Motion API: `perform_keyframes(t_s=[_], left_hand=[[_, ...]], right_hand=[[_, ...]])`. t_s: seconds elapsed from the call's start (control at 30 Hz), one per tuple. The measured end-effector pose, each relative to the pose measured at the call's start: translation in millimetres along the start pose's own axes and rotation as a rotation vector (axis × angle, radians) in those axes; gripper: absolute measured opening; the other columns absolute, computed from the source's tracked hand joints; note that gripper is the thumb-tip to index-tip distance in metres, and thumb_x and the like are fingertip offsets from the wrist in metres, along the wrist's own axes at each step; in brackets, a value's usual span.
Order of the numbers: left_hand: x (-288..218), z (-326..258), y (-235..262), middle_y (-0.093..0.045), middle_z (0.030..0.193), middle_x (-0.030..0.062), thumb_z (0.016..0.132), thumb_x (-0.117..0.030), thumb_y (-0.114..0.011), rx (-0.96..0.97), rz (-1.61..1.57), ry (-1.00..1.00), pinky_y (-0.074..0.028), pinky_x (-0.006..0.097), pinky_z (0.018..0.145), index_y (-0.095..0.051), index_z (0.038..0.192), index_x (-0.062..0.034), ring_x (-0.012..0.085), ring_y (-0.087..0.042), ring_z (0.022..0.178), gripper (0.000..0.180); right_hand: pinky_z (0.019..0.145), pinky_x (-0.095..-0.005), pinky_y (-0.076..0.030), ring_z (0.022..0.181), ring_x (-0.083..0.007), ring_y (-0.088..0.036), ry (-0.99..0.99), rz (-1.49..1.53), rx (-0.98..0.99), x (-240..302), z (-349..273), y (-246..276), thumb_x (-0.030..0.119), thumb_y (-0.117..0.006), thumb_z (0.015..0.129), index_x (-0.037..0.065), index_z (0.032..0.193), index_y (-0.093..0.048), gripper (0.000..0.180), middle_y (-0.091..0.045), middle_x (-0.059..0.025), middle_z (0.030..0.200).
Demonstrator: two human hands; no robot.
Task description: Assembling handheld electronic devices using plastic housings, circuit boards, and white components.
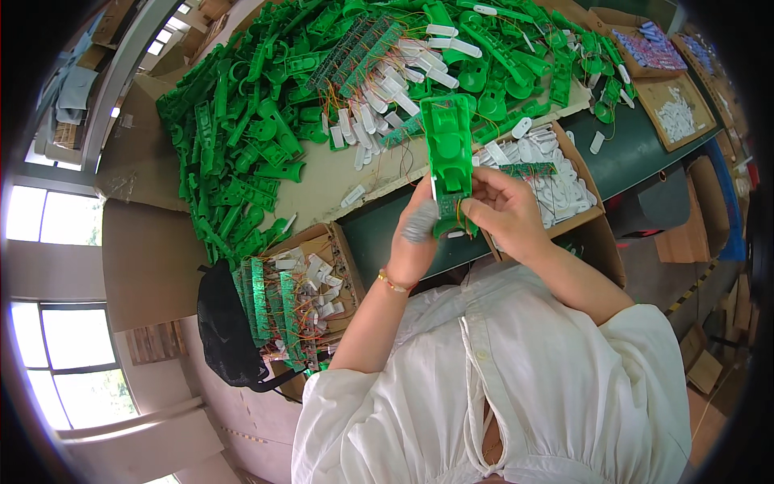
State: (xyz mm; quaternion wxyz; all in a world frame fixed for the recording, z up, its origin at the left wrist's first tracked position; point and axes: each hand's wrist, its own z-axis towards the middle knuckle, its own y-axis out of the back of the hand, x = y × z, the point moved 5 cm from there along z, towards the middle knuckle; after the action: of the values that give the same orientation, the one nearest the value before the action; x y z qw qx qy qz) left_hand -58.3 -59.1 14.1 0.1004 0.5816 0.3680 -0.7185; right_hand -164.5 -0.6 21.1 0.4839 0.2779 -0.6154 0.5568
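A long green plastic housing [448, 137] with moulded round hollows stands on end in front of my chest. My left hand [413, 242] grips its lower left side, the thumb wrapped in a grey cover and pressed against the edge. On the right, my right hand [516, 216] closes on the lower part of the same housing, thumb in front and fingers partly hidden behind. Between the two thumbs a small green circuit board [450, 206] sits inside the housing, with thin red and yellow wires by the right thumb.
Green housings [274, 129] are heaped across the table, with strips of circuit boards [367, 60] and wired white pieces [403, 77] on top. One carton [348, 270] holds boards; another carton [592, 211] holds white parts. A black bag [226, 331] hangs at left.
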Motion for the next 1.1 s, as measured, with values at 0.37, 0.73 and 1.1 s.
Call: perform_keyframes(t_s=[0.37,0.73,1.1], left_hand=[[11.8,-5.5,0.4,-0.053,0.114,0.0083,0.091,-0.019,-0.046,-0.035,-0.341,0.036,-0.044,0.034,0.087,-0.042,0.123,-0.0042,0.0186,-0.053,0.104,0.035],[-40.8,-22.9,-19.7,-0.053,0.093,0.0035,0.060,-0.017,-0.081,-0.357,0.961,-0.258,-0.042,0.025,0.068,-0.048,0.104,-0.0037,0.0110,-0.050,0.077,0.057],[-42.6,-31.7,-12.6,-0.053,0.095,0.0042,0.059,-0.017,-0.081,-0.293,0.999,-0.373,-0.043,0.025,0.068,-0.047,0.109,-0.0044,0.0126,-0.052,0.077,0.061]], right_hand=[[0.069,-0.0223,-0.046,0.086,-0.0101,-0.054,-0.064,-0.180,0.134,0.7,-4.9,0.0,0.008,-0.059,0.082,-0.002,0.115,-0.051,0.035,-0.058,-0.0064,0.100],[0.079,-0.0299,-0.044,0.094,-0.0143,-0.056,-0.378,0.477,0.172,-29.7,-4.3,-3.2,0.010,-0.044,0.084,0.003,0.115,-0.050,0.032,-0.058,-0.0073,0.106],[0.080,-0.0333,-0.046,0.090,-0.0184,-0.059,-0.518,0.696,0.112,-37.7,-2.9,-17.4,0.023,-0.042,0.089,0.002,0.117,-0.050,0.036,-0.060,-0.0119,0.106]])
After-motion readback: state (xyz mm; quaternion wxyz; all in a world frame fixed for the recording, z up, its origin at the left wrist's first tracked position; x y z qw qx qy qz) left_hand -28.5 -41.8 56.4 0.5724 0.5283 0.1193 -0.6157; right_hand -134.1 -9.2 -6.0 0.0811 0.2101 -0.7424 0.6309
